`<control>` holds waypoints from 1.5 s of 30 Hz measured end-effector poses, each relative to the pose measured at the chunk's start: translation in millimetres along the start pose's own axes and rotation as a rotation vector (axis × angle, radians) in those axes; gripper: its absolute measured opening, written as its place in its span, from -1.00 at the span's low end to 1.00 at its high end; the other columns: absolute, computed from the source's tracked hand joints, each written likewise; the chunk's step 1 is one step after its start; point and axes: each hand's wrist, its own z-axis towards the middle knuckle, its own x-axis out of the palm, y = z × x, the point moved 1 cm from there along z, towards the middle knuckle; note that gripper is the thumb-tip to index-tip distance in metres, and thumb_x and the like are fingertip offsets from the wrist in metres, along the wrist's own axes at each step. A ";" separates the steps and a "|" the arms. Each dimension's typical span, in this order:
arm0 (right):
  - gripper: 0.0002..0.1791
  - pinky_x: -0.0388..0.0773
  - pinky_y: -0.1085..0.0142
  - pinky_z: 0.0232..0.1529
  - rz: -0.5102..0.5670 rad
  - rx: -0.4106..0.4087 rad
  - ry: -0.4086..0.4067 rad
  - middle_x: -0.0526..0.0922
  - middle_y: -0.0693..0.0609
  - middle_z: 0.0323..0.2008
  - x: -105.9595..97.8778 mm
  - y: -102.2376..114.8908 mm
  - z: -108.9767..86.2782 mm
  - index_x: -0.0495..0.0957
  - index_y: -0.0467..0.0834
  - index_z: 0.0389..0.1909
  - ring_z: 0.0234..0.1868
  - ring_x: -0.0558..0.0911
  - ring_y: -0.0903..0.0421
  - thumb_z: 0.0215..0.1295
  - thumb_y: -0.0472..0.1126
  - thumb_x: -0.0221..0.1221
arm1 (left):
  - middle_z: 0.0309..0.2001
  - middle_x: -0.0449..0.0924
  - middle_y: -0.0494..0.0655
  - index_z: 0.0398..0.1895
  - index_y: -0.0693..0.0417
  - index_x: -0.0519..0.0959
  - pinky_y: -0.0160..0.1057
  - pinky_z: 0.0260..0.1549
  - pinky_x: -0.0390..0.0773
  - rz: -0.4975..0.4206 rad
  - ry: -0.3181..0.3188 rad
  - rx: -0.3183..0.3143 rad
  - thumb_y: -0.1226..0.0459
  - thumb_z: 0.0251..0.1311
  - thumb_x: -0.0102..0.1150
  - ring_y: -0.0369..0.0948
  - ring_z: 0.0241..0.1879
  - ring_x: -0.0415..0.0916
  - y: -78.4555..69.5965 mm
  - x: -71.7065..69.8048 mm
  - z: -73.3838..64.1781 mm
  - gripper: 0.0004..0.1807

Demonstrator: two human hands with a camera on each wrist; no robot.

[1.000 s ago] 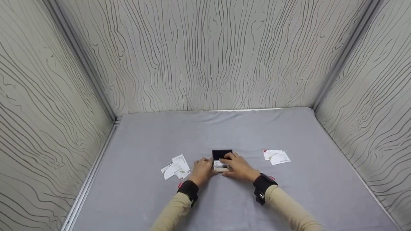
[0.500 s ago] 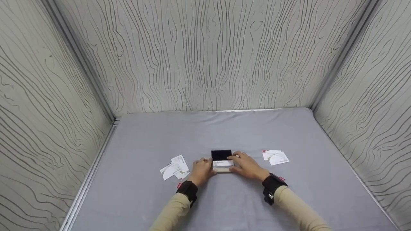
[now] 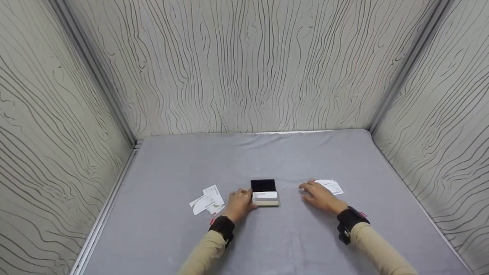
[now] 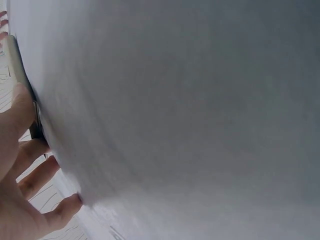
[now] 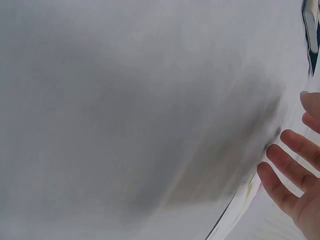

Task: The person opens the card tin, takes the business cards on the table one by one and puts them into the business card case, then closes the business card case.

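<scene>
A small card case (image 3: 265,203) stands mid-table in the head view, its dark lid (image 3: 263,185) raised at the back. White cards (image 3: 264,195) with printing lie in it. My left hand (image 3: 239,204) holds the left end of the case, thumb at the near edge and index finger farther back; the left wrist view shows the thumb on its pale side (image 4: 16,62). Away to the right, my right hand (image 3: 320,196) hovers with loosely spread fingers and nothing in them. It partly covers a small pile of white cards (image 3: 333,187).
Left of my left hand lies another loose pile of white cards (image 3: 208,200), overlapping one another. A grey cloth (image 3: 290,160) covers the table. Wood-patterned panels (image 3: 244,68) enclose it at the back and both sides.
My right hand has let go of the case's cards and moved right to the right-hand pile. The cards in the case are now uncovered to view. My left hand stays on the case.
</scene>
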 end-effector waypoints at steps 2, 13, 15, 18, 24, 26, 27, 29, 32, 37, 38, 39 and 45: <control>-0.70 0.49 -0.04 -0.14 -0.019 0.025 -0.025 0.55 -0.15 -0.23 -4.4 -5.8 -4.2 0.56 -0.33 -0.06 -0.21 0.56 -0.12 0.18 -0.36 0.29 | -0.12 0.68 0.08 0.08 0.19 0.56 -0.01 -0.15 0.50 0.000 0.004 0.001 0.00 0.07 0.41 -0.02 -0.06 0.55 -0.2 -1.5 -0.7 -0.40; -0.56 0.49 -0.23 -0.14 -0.121 0.170 -0.002 0.51 -0.39 -0.01 -18.8 -28.5 -15.7 0.52 -0.33 0.06 -0.07 0.55 -0.40 0.11 -0.54 0.18 | -0.12 0.67 0.12 0.10 0.23 0.55 0.01 -0.15 0.50 -0.035 0.002 0.012 0.03 0.09 0.40 0.01 -0.05 0.55 -2.0 -6.0 -3.7 -0.40; -0.53 0.49 -0.24 -0.14 -0.105 0.202 0.025 0.51 -0.39 0.02 -21.0 -32.7 -18.5 0.51 -0.32 0.08 -0.05 0.54 -0.39 0.08 -0.52 0.23 | -0.14 0.68 0.10 0.08 0.24 0.56 0.01 -0.16 0.51 -0.033 -0.008 0.016 0.04 0.08 0.42 0.00 -0.07 0.56 -2.4 -5.5 -4.0 -0.40; -0.51 0.48 -0.25 -0.12 -0.073 0.249 0.073 0.49 -0.36 0.06 -23.2 -38.2 -22.6 0.51 -0.32 0.08 0.01 0.52 -0.39 0.05 -0.47 0.29 | -0.17 0.68 0.10 0.07 0.25 0.57 0.00 -0.18 0.51 -0.032 -0.018 0.016 0.05 0.05 0.44 0.00 -0.10 0.56 -2.4 -5.3 -3.9 -0.40; -0.52 0.45 -0.29 -0.16 -0.057 0.269 0.127 0.50 -0.34 0.02 -26.4 -45.3 -28.6 0.51 -0.29 0.04 0.00 0.50 -0.38 0.04 -0.36 0.35 | -0.16 0.67 0.11 0.06 0.21 0.56 0.01 -0.18 0.51 -0.029 -0.002 0.004 0.02 0.06 0.42 0.01 -0.10 0.56 -2.1 -5.8 -2.5 -0.42; -0.53 0.45 -0.27 -0.18 -0.061 0.266 0.125 0.51 -0.31 -0.04 -27.4 -47.2 -29.2 0.52 -0.28 0.01 -0.05 0.51 -0.37 0.02 -0.36 0.36 | -0.16 0.67 0.11 0.05 0.20 0.56 0.01 -0.17 0.51 -0.027 -0.001 0.002 0.01 0.06 0.42 0.01 -0.10 0.56 -1.9 -5.4 -2.1 -0.42; -0.54 0.45 -0.25 -0.20 -0.065 0.264 0.121 0.51 -0.28 -0.08 -28.0 -47.6 -29.3 0.53 -0.27 -0.01 -0.08 0.52 -0.35 0.01 -0.36 0.37 | -0.16 0.68 0.11 0.05 0.20 0.56 0.01 -0.17 0.51 -0.027 -0.003 0.004 0.01 0.06 0.42 0.00 -0.10 0.56 -1.8 -5.0 -2.0 -0.42; -0.54 0.45 -0.20 -0.24 -0.082 0.263 0.121 0.51 -0.21 -0.15 -29.2 -48.9 -29.3 0.54 -0.26 -0.04 -0.14 0.51 -0.30 -0.03 -0.35 0.40 | -0.15 0.68 0.11 0.07 0.20 0.56 0.01 -0.16 0.51 -0.020 -0.002 0.004 0.00 0.07 0.41 0.00 -0.09 0.56 -1.9 -4.6 -2.3 -0.41; -0.54 0.44 -0.16 -0.27 -0.110 0.279 0.131 0.50 -0.15 -0.21 -30.1 -50.7 -30.1 0.55 -0.24 -0.06 -0.19 0.50 -0.24 -0.04 -0.34 0.42 | -0.15 0.68 0.10 0.07 0.21 0.56 0.01 -0.17 0.51 -0.013 -0.005 0.006 0.01 0.06 0.42 0.00 -0.09 0.56 -2.5 -3.8 -2.7 -0.40; -0.53 0.41 -0.23 -0.19 -0.127 0.310 0.162 0.50 -0.22 -0.05 -29.3 -52.7 -32.2 0.55 -0.22 0.01 -0.06 0.45 -0.29 0.02 -0.34 0.41 | -0.15 0.68 0.10 0.06 0.21 0.57 -0.01 -0.19 0.51 0.000 -0.002 0.003 0.01 0.06 0.42 -0.01 -0.09 0.56 -3.4 -4.3 -2.6 -0.40; -0.53 0.41 -0.24 -0.17 -0.125 0.312 0.165 0.49 -0.24 0.00 -29.0 -53.2 -32.6 0.54 -0.22 0.02 -0.04 0.45 -0.31 0.04 -0.34 0.40 | -0.15 0.68 0.10 0.07 0.21 0.57 0.00 -0.19 0.51 0.001 -0.001 0.002 0.01 0.06 0.42 -0.01 -0.09 0.56 -3.5 -4.6 -2.7 -0.40; -0.53 0.40 -0.25 -0.16 -0.123 0.315 0.170 0.49 -0.25 0.03 -28.4 -53.8 -32.9 0.54 -0.22 0.04 -0.01 0.44 -0.32 0.06 -0.35 0.39 | -0.15 0.68 0.10 0.06 0.21 0.57 -0.01 -0.19 0.51 0.003 -0.002 0.003 0.01 0.06 0.42 -0.01 -0.10 0.56 -3.5 -4.7 -2.8 -0.40; -0.49 0.38 -0.22 -0.16 -0.104 0.329 0.179 0.51 -0.20 -0.05 -31.0 -55.1 -32.5 0.51 -0.23 0.07 -0.03 0.44 -0.27 0.07 -0.30 0.40 | -0.15 0.68 0.11 0.06 0.20 0.56 0.01 -0.18 0.52 -0.003 0.001 -0.002 0.01 0.07 0.41 0.00 -0.09 0.56 -3.6 -4.5 -2.7 -0.41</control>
